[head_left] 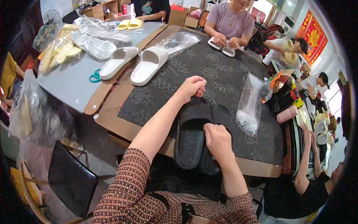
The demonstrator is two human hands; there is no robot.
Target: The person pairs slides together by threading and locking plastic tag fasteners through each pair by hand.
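Note:
A pair of black slide slippers lies at the table's near edge in front of me: the left slipper [189,149] shows its ridged strap and footbed, and the right slipper [210,164] is partly hidden by my arm. My right hand [219,141] is closed on the left slipper, at the side of its strap opening. Just above the strap's far end, my left hand [192,89] is raised with its fingers pinched together. Whatever it pinches is too small to make out. A clear bag of small white pieces [247,121] rests to the right.
Two white slippers [150,65] [118,61] stand at the left, near a teal cord [95,76]. Bagged yellow slippers [61,56] lie beyond them. Across the dark patterned mat [223,87], a person handles white slippers [227,50]. A pink cylinder [287,114] and a black chair [71,179] flank me.

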